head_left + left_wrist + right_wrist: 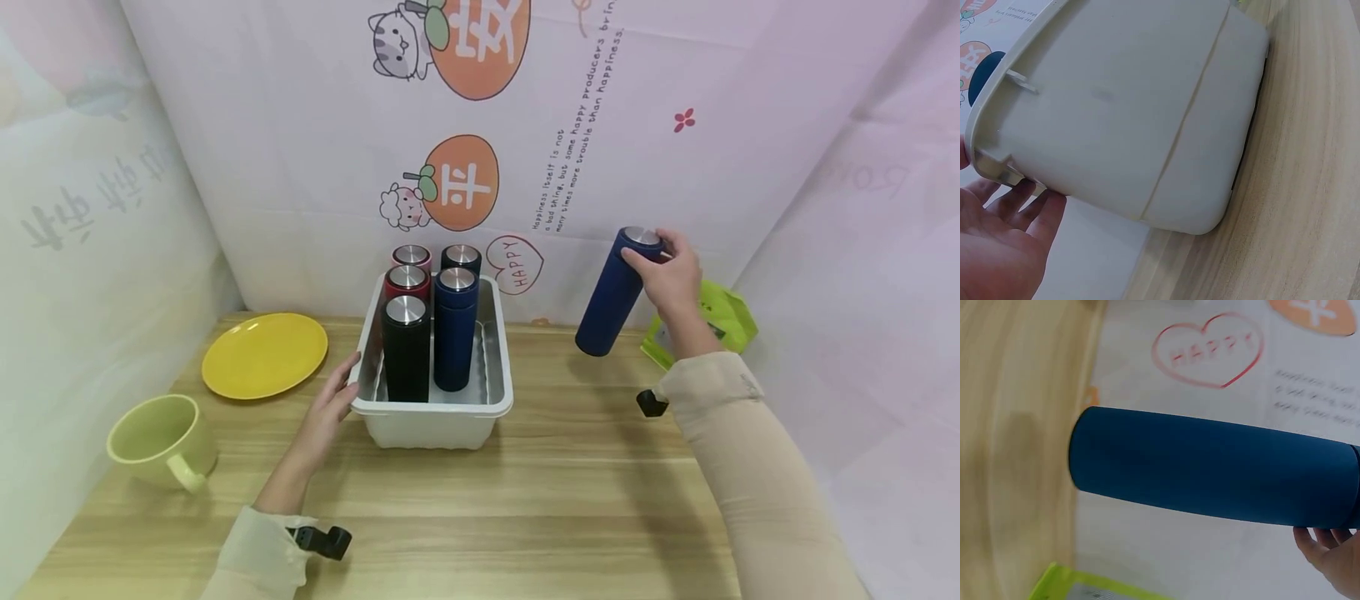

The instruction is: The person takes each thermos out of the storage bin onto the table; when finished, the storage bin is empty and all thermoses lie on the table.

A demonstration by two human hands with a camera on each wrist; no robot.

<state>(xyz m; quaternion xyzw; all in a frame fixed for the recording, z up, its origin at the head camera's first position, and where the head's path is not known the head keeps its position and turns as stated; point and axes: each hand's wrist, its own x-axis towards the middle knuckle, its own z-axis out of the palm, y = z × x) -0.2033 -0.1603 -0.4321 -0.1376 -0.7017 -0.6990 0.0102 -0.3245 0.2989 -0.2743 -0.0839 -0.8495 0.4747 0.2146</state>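
Clearly, our right hand (673,283) curls round the upper end of a blue bottle (611,304), thumb across its front, near the steel lid (642,236). We hold it above the desk (570,500), toward the back edge and right of centre, its base apart from the wood. Its long axis is tilted: the lid points up and to the right, the base slants down and left. Our left hand (330,407) pinches the rim of the white bin (431,427) near its front left corner, fingers hooked under the lip, the gap to the thumb narrow. Standing in it, lids up, we see a black bottle (407,358) nearest the front edge, a second blue bottle (455,342) to its right, a red bottle (407,277) and a pink bottle (412,256) behind, and a dark bottle (462,256) at the back right. We also see a yellow plate (264,357) by the desk's back left corner, a green mug (168,442) near the left edge and a green bag (726,321) beyond our right wrist
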